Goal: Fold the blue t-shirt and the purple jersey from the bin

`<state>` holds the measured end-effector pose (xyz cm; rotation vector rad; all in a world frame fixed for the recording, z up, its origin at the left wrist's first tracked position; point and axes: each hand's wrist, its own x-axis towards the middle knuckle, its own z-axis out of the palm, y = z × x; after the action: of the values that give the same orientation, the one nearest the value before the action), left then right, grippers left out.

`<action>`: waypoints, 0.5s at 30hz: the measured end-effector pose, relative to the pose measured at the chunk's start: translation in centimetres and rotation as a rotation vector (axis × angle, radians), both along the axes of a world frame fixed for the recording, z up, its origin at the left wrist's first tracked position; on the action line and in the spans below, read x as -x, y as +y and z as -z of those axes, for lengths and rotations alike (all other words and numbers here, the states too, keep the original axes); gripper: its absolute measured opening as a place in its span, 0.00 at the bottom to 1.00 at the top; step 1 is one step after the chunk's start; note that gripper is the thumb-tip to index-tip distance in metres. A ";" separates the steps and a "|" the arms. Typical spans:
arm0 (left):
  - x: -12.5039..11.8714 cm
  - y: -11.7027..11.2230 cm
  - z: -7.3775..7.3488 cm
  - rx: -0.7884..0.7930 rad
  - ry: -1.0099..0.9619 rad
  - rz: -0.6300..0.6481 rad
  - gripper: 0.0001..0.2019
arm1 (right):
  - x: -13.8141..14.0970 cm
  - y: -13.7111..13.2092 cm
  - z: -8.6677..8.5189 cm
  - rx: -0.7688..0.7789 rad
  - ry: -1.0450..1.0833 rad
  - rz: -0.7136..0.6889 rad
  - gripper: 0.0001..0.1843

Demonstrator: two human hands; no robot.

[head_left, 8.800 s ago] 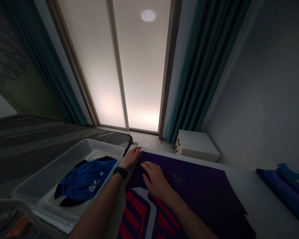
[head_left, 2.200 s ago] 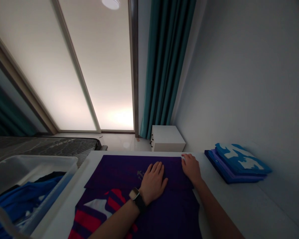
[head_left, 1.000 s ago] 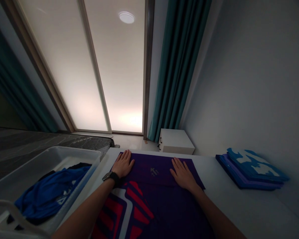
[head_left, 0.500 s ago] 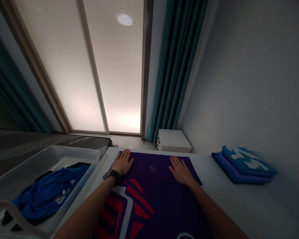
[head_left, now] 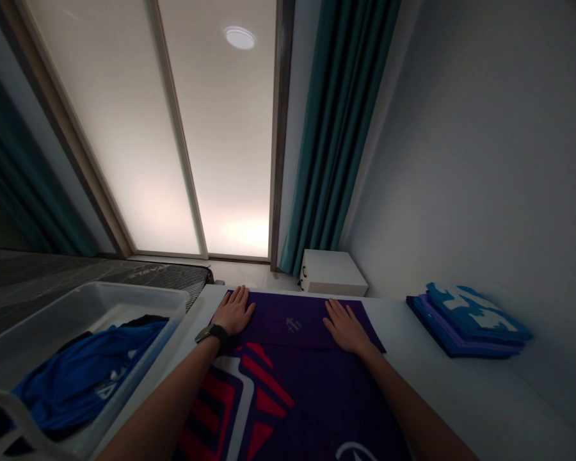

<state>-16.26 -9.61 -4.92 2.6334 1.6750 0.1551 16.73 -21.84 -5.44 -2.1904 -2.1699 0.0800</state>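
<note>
On the purple jersey (head_left: 292, 384), hands (head_left: 234, 311) (head_left: 346, 328) flat

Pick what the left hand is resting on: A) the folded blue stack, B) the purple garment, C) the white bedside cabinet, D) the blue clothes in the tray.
B: the left hand lies flat with fingers spread on the purple garment, near its far edge.

Left hand (head_left: 234, 311) and right hand (head_left: 346, 329) have spread apart across the purple jersey (head_left: 307, 384)

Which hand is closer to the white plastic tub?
Left. The left hand rests on the purple shirt beside the white plastic tub; the right hand lies farther away on the shirt.
</note>
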 end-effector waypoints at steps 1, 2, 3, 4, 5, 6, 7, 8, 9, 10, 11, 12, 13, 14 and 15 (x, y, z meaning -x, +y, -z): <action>0.0 0.1 0.0 0.002 0.001 0.000 0.32 | 0.0 0.0 0.0 0.004 -0.002 -0.001 0.35; -0.1 0.1 0.1 0.005 0.001 -0.001 0.32 | 0.0 0.1 0.0 0.012 -0.003 -0.002 0.35; -0.1 0.2 0.1 0.010 0.001 -0.002 0.32 | 0.0 0.1 -0.1 0.021 -0.003 -0.001 0.35; -0.1 0.2 0.1 0.013 -0.001 -0.003 0.32 | 0.1 0.0 -0.2 0.028 -0.003 0.000 0.35; -0.1 0.3 0.1 0.014 -0.003 -0.004 0.32 | 0.1 0.0 -0.3 0.036 -0.004 0.003 0.36; -0.1 0.3 0.0 0.012 -0.006 -0.005 0.32 | 0.2 0.0 -0.4 0.041 -0.006 0.005 0.36; -0.1 0.3 0.0 0.007 -0.011 -0.006 0.31 | 0.3 -0.1 -0.6 0.046 -0.010 0.007 0.36; -0.1 0.3 -0.2 -0.001 -0.016 -0.010 0.30 | 0.3 -0.1 -0.7 0.051 -0.015 0.010 0.36; -0.2 0.2 -0.3 -0.010 -0.021 -0.017 0.30 | 0.4 -0.1 -0.7 0.056 -0.018 0.013 0.36; -0.3 0.0 -0.5 -0.022 -0.024 -0.028 0.29 | 0.4 -0.1 -0.8 0.061 -0.019 0.014 0.36; -0.5 -0.3 -0.8 -0.036 -0.030 -0.036 0.28 | 0.4 -0.1 -0.8 0.064 -0.019 0.014 0.36; -0.8 -0.7 -1.0 -0.050 -0.039 -0.034 0.28 | 0.4 -0.1 -0.8 0.066 -0.018 0.013 0.36; -1.3 -1.3 -1.2 -0.059 -0.053 -0.019 0.27 | 0.4 -0.1 -0.8 0.066 -0.019 0.013 0.36; -2.0 -2.1 -1.4 -0.069 -0.074 0.016 0.27 | 0.4 -0.1 -0.7 0.063 -0.022 0.011 0.36; -2.8 -3.1 -1.6 -0.063 -0.104 0.070 0.27 | 0.4 -0.1 -0.7 0.061 -0.025 0.009 0.36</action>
<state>-13.42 -12.67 -3.31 2.6732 1.5695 0.3437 16.33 -21.90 -4.76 -2.2451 -2.1985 0.1206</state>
